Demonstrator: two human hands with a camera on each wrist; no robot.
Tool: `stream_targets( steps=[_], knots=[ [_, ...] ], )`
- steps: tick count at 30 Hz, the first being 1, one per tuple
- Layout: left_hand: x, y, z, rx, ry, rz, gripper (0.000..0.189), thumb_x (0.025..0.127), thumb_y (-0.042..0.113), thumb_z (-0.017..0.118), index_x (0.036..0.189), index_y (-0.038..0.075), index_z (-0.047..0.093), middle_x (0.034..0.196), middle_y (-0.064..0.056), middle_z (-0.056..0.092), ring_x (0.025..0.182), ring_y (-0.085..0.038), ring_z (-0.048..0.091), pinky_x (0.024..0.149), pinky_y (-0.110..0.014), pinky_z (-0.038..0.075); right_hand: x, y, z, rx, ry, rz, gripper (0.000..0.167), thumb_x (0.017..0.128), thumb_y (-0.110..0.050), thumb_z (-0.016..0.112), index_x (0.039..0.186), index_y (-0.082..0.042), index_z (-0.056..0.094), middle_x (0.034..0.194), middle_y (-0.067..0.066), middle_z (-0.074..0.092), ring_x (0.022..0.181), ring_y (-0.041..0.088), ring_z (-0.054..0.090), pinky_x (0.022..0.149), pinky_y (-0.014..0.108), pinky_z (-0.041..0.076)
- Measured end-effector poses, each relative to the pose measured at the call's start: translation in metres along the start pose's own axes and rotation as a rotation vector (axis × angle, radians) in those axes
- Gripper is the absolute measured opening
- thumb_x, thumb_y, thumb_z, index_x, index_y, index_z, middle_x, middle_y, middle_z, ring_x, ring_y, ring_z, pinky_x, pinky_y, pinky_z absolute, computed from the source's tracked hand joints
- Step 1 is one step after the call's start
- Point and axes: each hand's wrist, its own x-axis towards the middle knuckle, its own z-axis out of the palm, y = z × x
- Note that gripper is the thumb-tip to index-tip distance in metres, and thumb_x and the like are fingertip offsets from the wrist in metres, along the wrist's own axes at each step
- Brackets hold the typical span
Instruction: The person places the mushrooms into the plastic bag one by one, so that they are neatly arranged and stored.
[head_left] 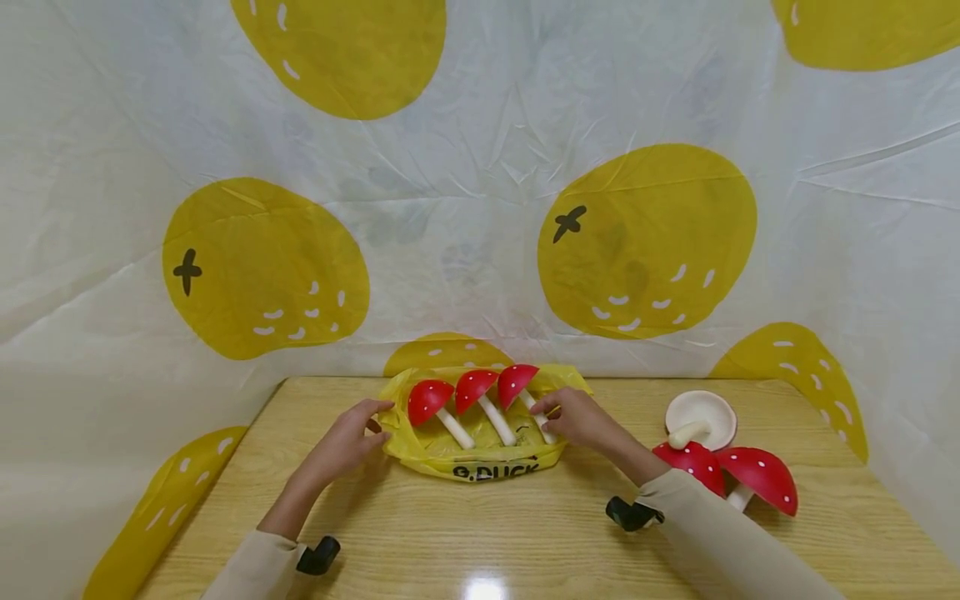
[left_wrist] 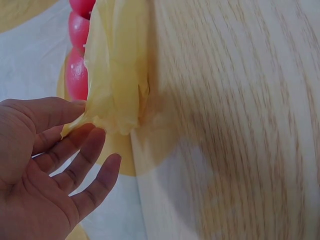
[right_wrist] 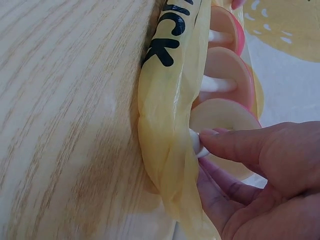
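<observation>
A yellow plastic bag (head_left: 420, 457) with "G.DUCK" lettering lies spread open on the table, its rim folded low. Inside it, three toy mushrooms lean in a row: the left mushroom (head_left: 430, 402), the middle one (head_left: 475, 388) and the right one (head_left: 516, 383), with red white-dotted caps and pale stems. At the bag's left end, my left hand (head_left: 348, 437) pinches the rim between thumb and finger, other fingers loosely bent. My right hand (head_left: 579, 417) pinches the right mushroom's stem (right_wrist: 196, 144) with the thumb and fingers, beside the bag's right end.
More toy mushrooms lie to the right near my right forearm: one with its pale underside (head_left: 716, 408) up, and two with red caps, a near one (head_left: 693, 467) and another (head_left: 765, 479). A curtain (head_left: 450, 258) with yellow fruit prints hangs behind the wooden table (head_left: 450, 533).
</observation>
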Motion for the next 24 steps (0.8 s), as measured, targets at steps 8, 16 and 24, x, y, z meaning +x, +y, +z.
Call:
stream_targets(
  steps=[8, 16, 24],
  knots=[
    [0.001, -0.001, 0.000, -0.006, -0.003, 0.006, 0.049, 0.093, 0.001, 0.069, 0.140, -0.002, 0.056, 0.138, -0.018, 0.058, 0.103, -0.028, 0.064, 0.078, -0.032, 0.057, 0.000, 0.001, 0.000, -0.029, 0.023, -0.002, 0.026, 0.090, 0.007, 0.065, 0.112, -0.001, 0.077, 0.114, 0.012, 0.074, 0.095, 0.024, 0.067, 0.075, 0.032, 0.055],
    [0.001, -0.002, 0.001, -0.006, -0.002, 0.007, 0.049, 0.092, 0.001, 0.071, 0.139, -0.003, 0.056, 0.137, -0.018, 0.058, 0.102, -0.028, 0.065, 0.078, -0.030, 0.056, -0.006, 0.000, -0.003, -0.014, 0.028, 0.018, 0.028, 0.091, 0.006, 0.063, 0.114, -0.003, 0.077, 0.117, 0.013, 0.073, 0.101, 0.027, 0.068, 0.075, 0.033, 0.055],
    [0.000, -0.004, -0.002, 0.002, 0.009, 0.060, 0.049, 0.092, 0.000, 0.071, 0.138, -0.004, 0.056, 0.135, -0.020, 0.059, 0.099, -0.028, 0.066, 0.075, -0.029, 0.055, -0.016, -0.004, -0.012, 0.026, 0.045, -0.025, 0.025, 0.095, 0.003, 0.063, 0.118, 0.001, 0.074, 0.121, 0.019, 0.071, 0.101, 0.031, 0.072, 0.077, 0.036, 0.058]
  ],
)
